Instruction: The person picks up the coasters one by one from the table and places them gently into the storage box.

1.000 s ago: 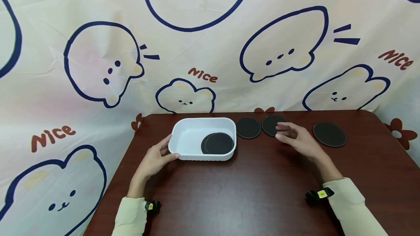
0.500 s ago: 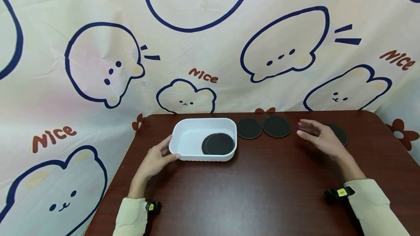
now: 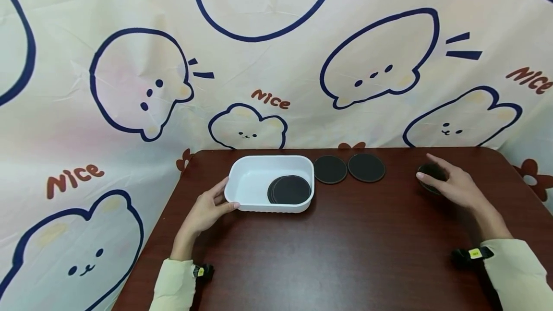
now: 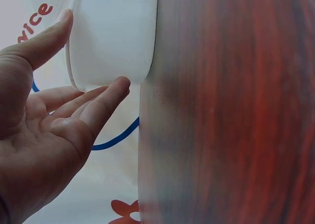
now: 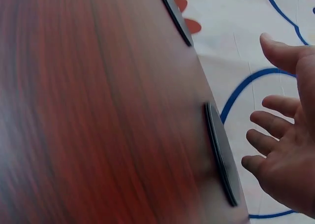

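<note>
A white plastic tray [image 3: 248, 181] stands at the back left of the table, with a few overlapping black round coasters [image 3: 291, 189] in its right half. My left hand [image 3: 208, 209] grips the tray's left end, thumb on the front rim and fingers along the end wall; the left wrist view shows fingertips on the tray wall [image 4: 115, 37]. At the right, my right hand [image 3: 460, 185] hovers with spread thumb and fingers over a lone black coaster [image 3: 433, 171], partly hiding it. From the right wrist, that coaster [image 5: 224, 157] lies on the table, apart from the fingers.
Two more black coasters, one [image 3: 330, 169] right beside the tray and another [image 3: 366, 167] to its right, lie along the back edge of the brown wooden table [image 3: 328, 253]. A printed cloth [image 3: 242, 76] hangs directly behind the table.
My right hand has moved rightward from the second coaster at the back edge to over the lone coaster on the right. The left hand and the tray have stayed put.
</note>
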Action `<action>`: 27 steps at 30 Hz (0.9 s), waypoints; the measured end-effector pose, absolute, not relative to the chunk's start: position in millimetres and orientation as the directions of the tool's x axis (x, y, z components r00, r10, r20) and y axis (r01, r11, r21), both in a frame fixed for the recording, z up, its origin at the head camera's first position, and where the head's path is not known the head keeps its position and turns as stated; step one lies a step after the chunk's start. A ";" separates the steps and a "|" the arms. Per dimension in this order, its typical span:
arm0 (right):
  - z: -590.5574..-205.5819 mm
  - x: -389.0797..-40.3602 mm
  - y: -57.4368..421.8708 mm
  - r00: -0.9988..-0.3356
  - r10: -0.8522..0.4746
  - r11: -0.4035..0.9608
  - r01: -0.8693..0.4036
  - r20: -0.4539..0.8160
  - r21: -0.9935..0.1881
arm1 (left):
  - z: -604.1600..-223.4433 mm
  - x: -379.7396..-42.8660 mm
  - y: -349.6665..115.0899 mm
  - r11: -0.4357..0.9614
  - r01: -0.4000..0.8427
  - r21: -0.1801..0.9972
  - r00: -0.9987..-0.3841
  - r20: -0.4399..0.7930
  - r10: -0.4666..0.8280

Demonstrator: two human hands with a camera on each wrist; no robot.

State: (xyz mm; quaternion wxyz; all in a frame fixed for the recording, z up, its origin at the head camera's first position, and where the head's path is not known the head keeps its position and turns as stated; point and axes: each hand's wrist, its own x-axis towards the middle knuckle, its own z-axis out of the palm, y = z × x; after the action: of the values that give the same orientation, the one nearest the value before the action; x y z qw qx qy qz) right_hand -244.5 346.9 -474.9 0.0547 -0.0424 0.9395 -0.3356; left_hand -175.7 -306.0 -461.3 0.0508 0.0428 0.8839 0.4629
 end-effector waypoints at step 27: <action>-485.7 -260.5 396.9 -0.974 -0.126 0.889 -0.025 -0.191 -0.458 | -459.7 -175.3 -305.2 0.555 0.052 0.830 -0.989 -0.032 0.141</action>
State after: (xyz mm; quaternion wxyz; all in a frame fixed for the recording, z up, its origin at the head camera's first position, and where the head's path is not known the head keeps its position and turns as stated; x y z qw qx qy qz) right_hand -260.5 396.9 -485.7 0.1082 -0.0392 0.9657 -0.2328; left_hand -175.3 -305.2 -459.7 0.0476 0.0548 0.8804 0.4686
